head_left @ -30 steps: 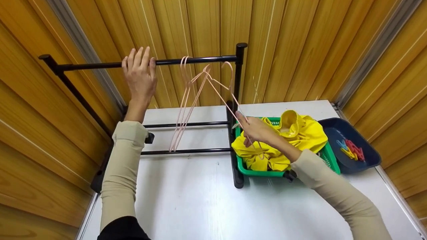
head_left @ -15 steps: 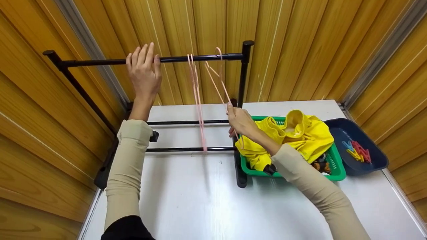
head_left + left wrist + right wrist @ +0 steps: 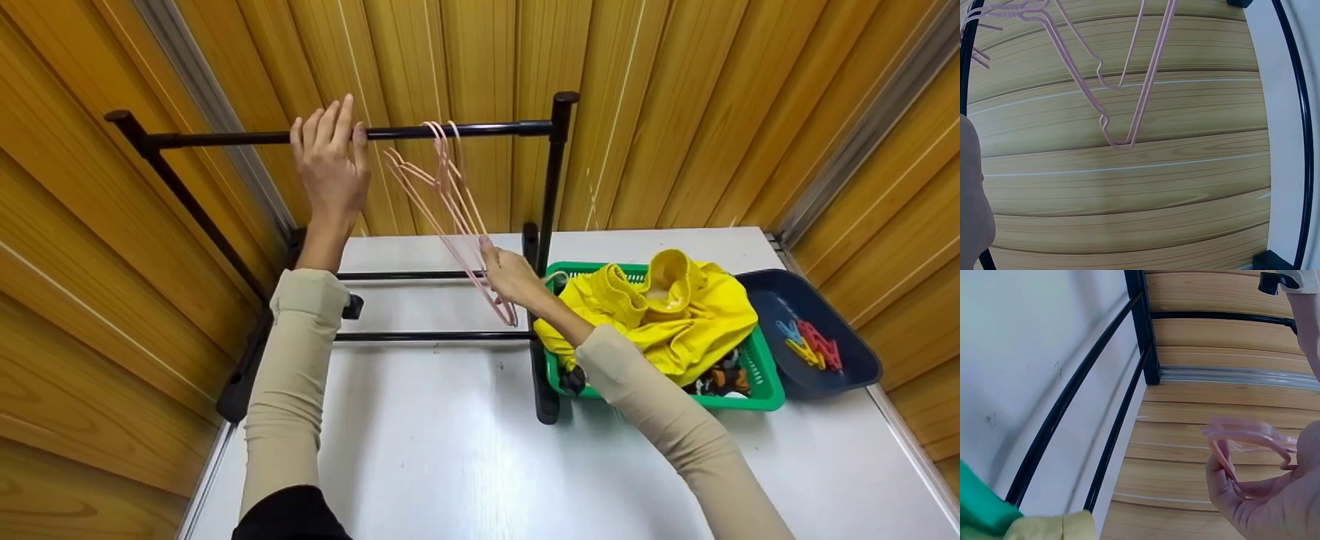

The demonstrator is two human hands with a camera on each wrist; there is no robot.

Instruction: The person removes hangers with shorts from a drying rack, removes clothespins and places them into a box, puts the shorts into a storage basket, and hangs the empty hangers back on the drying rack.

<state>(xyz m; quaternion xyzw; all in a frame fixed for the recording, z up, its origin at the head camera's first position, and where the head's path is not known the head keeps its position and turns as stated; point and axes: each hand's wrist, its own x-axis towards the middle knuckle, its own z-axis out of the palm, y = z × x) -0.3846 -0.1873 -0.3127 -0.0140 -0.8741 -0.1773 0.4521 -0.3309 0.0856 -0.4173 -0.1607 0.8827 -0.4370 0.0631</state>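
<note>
My left hand (image 3: pixel 330 172) rests on the top bar (image 3: pixel 232 139) of a black clothes rack, its fingers fairly straight over the bar. Thin pink hangers (image 3: pixel 417 191) hang by their hooks to the right of it. My right hand (image 3: pixel 516 277) grips the lower part of a pink hanger (image 3: pixel 470 201), whose hook is at the bar beside the others. In the right wrist view, thumb and fingers (image 3: pixel 1221 486) close around pink hanger wire (image 3: pixel 1247 437). The left wrist view shows the pink hangers (image 3: pixel 1086 90) and only an edge of the left hand (image 3: pixel 972 197).
Right of the rack stands a green basket (image 3: pixel 772 375) holding a yellow garment (image 3: pixel 697 330) and dark patterned cloth (image 3: pixel 724 375). A navy tray (image 3: pixel 862 367) behind it holds coloured clothespins (image 3: pixel 821 349). Wood-patterned panels enclose the white table (image 3: pixel 420 435).
My right hand has moved left from over the basket, bringing its hanger to the bar beside the others. The hangers have swung and turned. My left hand has stayed on the bar.
</note>
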